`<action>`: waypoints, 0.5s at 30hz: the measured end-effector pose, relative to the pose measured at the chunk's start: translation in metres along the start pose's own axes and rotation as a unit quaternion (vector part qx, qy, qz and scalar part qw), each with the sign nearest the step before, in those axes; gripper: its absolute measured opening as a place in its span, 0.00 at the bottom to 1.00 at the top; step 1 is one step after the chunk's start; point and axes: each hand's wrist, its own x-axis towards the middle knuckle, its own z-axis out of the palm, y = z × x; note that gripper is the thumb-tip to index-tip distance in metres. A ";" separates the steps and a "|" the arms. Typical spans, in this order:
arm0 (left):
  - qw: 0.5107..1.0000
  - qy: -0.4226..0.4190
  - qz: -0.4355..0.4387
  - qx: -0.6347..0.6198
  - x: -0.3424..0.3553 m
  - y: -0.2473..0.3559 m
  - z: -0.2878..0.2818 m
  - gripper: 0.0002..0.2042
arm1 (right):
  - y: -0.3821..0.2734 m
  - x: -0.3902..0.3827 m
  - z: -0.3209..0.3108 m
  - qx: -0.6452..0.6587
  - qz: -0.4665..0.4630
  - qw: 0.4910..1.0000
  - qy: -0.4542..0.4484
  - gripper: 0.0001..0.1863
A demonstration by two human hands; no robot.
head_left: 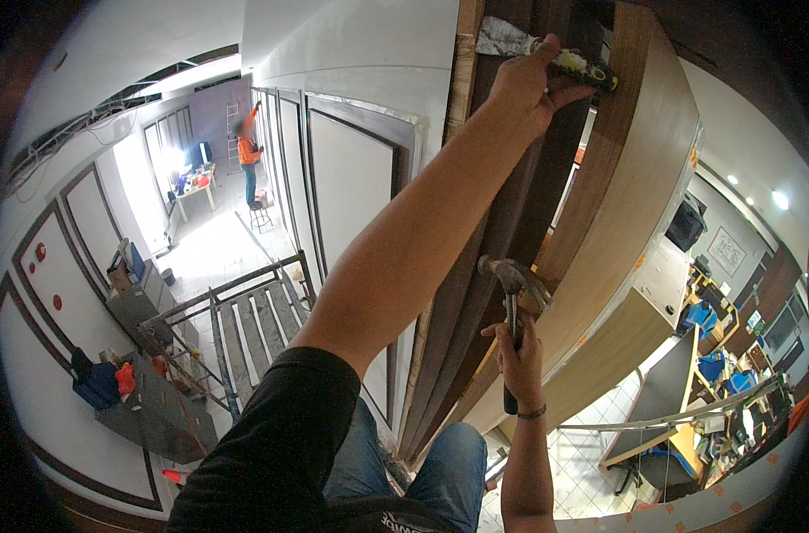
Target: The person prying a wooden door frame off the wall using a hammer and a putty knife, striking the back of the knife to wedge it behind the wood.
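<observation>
My left hand (547, 87) is raised high against dark brown wood panelling (529, 178). Its fingers are closed round what looks like a putty knife (584, 69), with a whitish smeared blade to the left and a black and yellow handle to the right. Lower down, my right hand (520, 360) grips a claw hammer (511, 284) by its dark handle, head upward. The hammer head is in front of the panelling; whether it touches the wood I cannot tell. A light wood-grain panel (618, 195) curves along the right.
Slatted metal scaffolding (253, 324) stands below left, beside grey cabinets (160, 409) holding bags and loose items. A person in an orange top (247, 149) works at the far wall near a stool (260, 215). Cluttered office desks (658, 382) lie below right.
</observation>
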 end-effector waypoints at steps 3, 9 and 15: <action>1.000 -0.003 0.009 0.008 0.000 0.000 0.000 0.19 | 0.007 0.001 -0.002 -0.012 -0.019 1.000 -0.017 0.17; 1.000 -0.009 0.005 -0.005 0.006 0.003 0.001 0.18 | -0.001 0.000 0.000 -0.001 0.006 1.000 -0.019 0.17; 1.000 0.008 -0.012 -0.018 0.015 0.003 0.006 0.17 | -0.014 -0.001 0.000 0.024 0.005 1.000 -0.012 0.18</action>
